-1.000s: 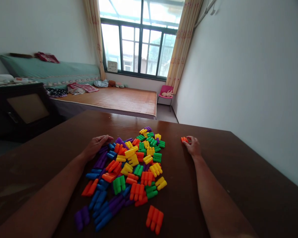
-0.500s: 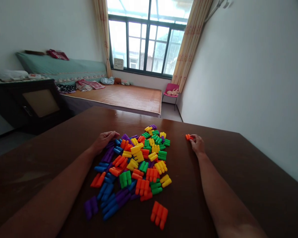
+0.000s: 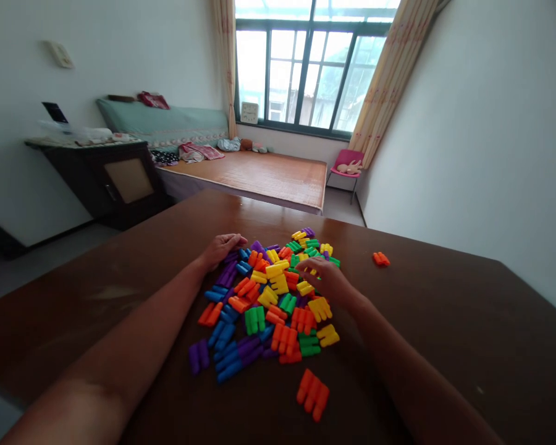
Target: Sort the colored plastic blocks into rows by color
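Note:
A pile of plastic blocks in orange, yellow, green, blue and purple lies on the brown table [image 3: 421, 296]. My left hand [image 3: 223, 248] rests at the pile's far left edge beside purple blocks [image 3: 227, 272], its fingers stretched out and holding nothing. Over the right part of the pile is my right hand [image 3: 322, 273], fingers apart above yellow and green blocks, with nothing visibly held. An orange block [image 3: 380, 259] lies apart on the right. Another orange block [image 3: 312, 394] sits near the front, and a purple block [image 3: 199, 356] at the front left.
Beyond the table stands a bed [image 3: 259, 176] with a mat and some cloths. A dark cabinet [image 3: 128, 179] is at the left, and a pink chair [image 3: 347, 164] holding a soft toy stands below the window.
My right hand has let go of the orange block at the right and moved left over the pile. The camera view has turned a little to the left.

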Demonstrator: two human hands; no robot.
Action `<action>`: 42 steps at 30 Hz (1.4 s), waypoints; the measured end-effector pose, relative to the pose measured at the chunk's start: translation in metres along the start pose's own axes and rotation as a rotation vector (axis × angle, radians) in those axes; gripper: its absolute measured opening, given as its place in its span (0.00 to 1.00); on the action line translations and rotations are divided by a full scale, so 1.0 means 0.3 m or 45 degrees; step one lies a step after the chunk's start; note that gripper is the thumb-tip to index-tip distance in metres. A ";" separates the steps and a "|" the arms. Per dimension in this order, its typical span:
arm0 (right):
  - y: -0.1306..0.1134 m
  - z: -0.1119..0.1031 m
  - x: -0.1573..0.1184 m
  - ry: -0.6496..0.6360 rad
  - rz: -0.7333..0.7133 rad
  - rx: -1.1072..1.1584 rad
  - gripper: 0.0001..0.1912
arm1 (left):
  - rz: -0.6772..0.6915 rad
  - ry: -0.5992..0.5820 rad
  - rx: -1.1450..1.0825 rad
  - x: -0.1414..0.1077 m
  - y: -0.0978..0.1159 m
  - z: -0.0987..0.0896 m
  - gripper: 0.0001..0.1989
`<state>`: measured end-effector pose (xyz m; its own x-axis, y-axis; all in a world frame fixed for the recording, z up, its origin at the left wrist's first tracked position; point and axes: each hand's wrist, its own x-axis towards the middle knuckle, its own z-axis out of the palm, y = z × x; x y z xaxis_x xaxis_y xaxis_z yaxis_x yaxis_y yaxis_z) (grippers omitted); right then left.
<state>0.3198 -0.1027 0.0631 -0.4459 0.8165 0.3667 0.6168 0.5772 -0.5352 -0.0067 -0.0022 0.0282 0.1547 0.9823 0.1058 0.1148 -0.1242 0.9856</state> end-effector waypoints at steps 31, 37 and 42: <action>0.029 0.037 -0.009 0.219 0.267 0.172 0.12 | 0.426 -0.586 0.555 -0.036 0.134 0.033 0.18; 0.018 0.035 -0.008 0.155 0.103 0.019 0.10 | 0.346 -0.585 0.410 -0.040 0.149 0.074 0.15; -0.066 0.028 0.004 0.295 0.084 0.160 0.14 | 0.190 -0.535 -0.135 -0.066 0.191 0.159 0.17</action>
<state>0.3015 -0.1133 0.0677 -0.2383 0.8417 0.4846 0.5475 0.5285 -0.6487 0.0437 -0.0354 0.0762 0.5492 0.8098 0.2064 -0.0368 -0.2233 0.9740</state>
